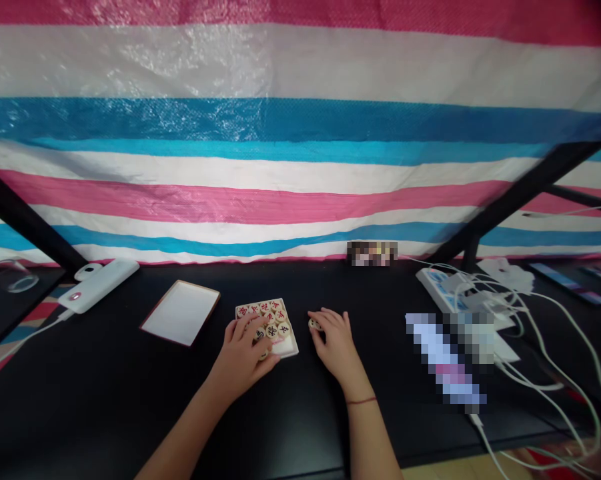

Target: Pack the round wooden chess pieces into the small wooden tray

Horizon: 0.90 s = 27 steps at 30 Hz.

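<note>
From my remote view, my left hand (241, 353) lies over the square white tray (291, 351), with fingers spread on the round xiangqi pieces (273, 318). I cannot tell if it grips one. My right hand (334, 341) is narrow and holds one loose xiangqi piece (315, 324) on the black table (105, 413), just beside the tray. A red string (361, 401) goes around this wrist.

Left of the tray lies a white board with brown edge (180, 312), then a white power bank (100, 283) and a clear glass (11, 276). On the right, a power strip (436, 285) and tangled white cables (545, 333) lie near, with a pixelated object (447, 360) between them and my right hand. Behind stands a striped plastic sheet (300, 133).

The pieces carry red and black characters, too small for me to read. I can read no brand. Another blurred label (373, 253) is also unreadable.
</note>
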Tool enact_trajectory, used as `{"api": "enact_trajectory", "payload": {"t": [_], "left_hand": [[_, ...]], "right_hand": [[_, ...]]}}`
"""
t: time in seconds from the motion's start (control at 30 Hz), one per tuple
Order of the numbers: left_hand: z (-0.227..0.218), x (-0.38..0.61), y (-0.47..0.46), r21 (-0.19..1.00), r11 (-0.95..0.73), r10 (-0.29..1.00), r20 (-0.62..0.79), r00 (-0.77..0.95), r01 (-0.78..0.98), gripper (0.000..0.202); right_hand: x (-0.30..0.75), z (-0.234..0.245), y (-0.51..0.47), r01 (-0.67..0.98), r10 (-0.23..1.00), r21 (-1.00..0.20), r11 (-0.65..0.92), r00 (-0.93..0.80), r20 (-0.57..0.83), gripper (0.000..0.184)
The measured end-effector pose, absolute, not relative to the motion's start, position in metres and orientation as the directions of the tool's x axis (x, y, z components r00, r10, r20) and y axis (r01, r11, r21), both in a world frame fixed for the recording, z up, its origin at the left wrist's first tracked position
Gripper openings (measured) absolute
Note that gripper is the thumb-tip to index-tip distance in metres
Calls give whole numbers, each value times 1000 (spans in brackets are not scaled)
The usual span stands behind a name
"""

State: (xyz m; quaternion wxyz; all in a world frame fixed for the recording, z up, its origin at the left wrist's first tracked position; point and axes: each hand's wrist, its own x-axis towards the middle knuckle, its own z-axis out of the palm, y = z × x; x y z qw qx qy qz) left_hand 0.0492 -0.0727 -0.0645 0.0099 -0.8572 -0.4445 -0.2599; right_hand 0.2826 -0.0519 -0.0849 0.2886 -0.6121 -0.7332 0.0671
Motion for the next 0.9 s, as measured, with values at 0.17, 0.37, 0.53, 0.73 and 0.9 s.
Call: {"api": "enact_trajectory", "payload": {"t": [0.17, 0.37, 0.53, 0.73, 0.9], "left_hand": [[-60, 50, -73, 223, -612, 733, 521, 438, 759, 24], [-58, 53, -71, 216, -641, 676, 614, 408, 736, 38], [-57, 54, -71, 235, -679, 644, 646, 410, 696, 31], [-54, 53, -71, 351, -677, 667, 664, 338, 647, 23], [-57, 41, -65, 563, -588, 758, 635, 152, 580, 11]], "right_hand": [[271, -68, -55, 706, 877, -607, 364, -39, 480, 21], [233, -49, -68, 379, 918, -837, 394, -118, 378, 20], [224, -51, -70, 339, 944, -881, 329, -118, 308, 21], [230, -54, -68, 311, 959, -908, 281, -69, 274, 22], [237, -60, -65, 315, 956, -914, 255, 60, 287, 23]]}}
